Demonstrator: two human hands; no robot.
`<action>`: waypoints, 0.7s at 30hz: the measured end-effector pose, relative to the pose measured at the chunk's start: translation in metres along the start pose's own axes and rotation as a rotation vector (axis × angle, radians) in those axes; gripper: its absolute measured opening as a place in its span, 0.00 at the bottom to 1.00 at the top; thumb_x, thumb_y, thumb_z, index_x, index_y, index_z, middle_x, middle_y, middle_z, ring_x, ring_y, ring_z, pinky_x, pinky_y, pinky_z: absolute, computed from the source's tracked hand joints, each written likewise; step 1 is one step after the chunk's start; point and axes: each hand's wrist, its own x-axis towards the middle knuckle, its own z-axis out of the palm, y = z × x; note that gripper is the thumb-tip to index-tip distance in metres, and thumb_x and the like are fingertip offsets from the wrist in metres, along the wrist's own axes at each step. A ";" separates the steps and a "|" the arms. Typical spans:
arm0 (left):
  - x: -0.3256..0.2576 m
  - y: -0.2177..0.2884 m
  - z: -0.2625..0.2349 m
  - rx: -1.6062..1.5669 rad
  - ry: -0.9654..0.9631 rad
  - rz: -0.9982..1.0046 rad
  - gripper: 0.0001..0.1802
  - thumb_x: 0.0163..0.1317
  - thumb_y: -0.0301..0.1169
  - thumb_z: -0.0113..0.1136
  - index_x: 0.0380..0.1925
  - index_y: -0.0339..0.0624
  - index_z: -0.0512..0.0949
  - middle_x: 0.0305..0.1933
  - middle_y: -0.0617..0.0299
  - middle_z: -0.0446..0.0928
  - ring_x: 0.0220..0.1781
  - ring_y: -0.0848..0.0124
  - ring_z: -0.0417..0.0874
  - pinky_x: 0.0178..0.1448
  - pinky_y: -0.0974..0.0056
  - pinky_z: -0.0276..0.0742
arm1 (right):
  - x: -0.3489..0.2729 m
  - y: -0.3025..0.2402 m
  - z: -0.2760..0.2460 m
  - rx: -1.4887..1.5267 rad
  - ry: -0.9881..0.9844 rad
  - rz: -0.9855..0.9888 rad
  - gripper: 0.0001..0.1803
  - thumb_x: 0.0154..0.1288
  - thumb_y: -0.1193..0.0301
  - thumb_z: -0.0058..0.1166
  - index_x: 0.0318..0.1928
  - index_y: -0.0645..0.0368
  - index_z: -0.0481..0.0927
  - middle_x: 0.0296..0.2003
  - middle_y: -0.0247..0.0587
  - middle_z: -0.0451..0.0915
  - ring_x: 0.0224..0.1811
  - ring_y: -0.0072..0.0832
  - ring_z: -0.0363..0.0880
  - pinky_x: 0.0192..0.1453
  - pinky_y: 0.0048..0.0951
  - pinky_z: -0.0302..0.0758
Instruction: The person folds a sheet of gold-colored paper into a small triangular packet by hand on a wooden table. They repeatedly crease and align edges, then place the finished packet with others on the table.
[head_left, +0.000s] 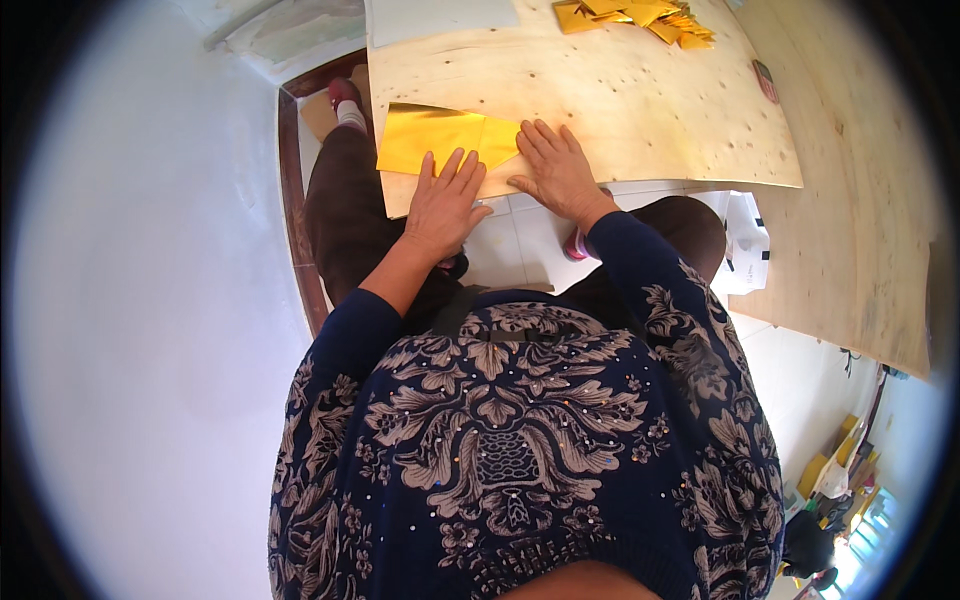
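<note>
A sheet of shiny gold paper [430, 135] lies near the front left corner of the plywood table [620, 120], with a crease line across it and its right end narrowing to a tapered edge. My left hand [446, 205] rests with fingers stretched over the sheet's near edge. My right hand [557, 170] lies flat on the wood, its fingertips at the sheet's tapered right end. Both hands have their fingers out straight and grip nothing.
Several folded gold paper pieces [645, 15] are heaped at the table's far side. A small dark red object [765, 80] lies by the right edge. A pale sheet [440, 18] is at the far left. A white bag [745, 240] stands beside my right knee, next to another wooden board [840, 270].
</note>
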 end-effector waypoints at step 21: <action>-0.017 -0.004 -0.011 -0.302 0.313 -0.017 0.17 0.53 0.30 0.66 0.43 0.42 0.78 0.50 0.55 0.78 0.60 0.58 0.75 0.70 0.51 0.63 | -0.021 -0.014 0.007 0.235 0.224 -0.226 0.19 0.54 0.73 0.60 0.49 0.54 0.80 0.54 0.36 0.78 0.58 0.34 0.74 0.57 0.36 0.68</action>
